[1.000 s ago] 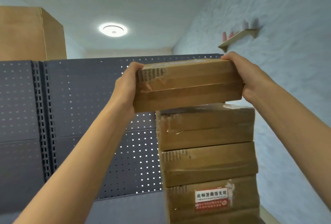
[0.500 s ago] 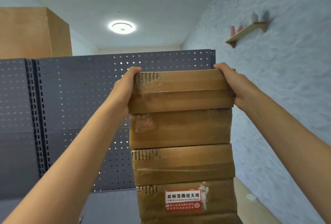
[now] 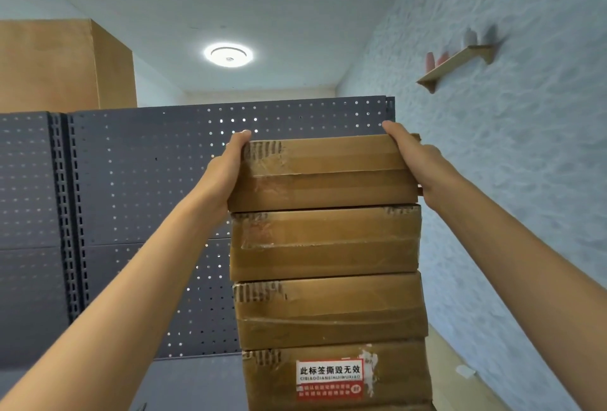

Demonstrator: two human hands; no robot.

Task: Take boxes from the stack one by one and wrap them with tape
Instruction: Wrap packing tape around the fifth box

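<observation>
Head view, looking up a stack [image 3: 328,279] of flat cardboard boxes against the blue wall [image 3: 525,180]. Both arms are up, and the top box [image 3: 323,172] sits on the box below, nudged a touch left of it. Left hand [image 3: 226,170] clamps the box's left end, thumb hooked over the top edge. Right hand [image 3: 415,160] grips the right end, fingers curled over the top corner. Old clear tape shines on the box fronts, torn patches at the left corners. The lowest box in view carries a red-and-white label [image 3: 330,379]. Behind stands grey pegboard [image 3: 131,197], a ceiling lamp [image 3: 228,55] glowing above, and a small shelf [image 3: 455,63] on the wall.
</observation>
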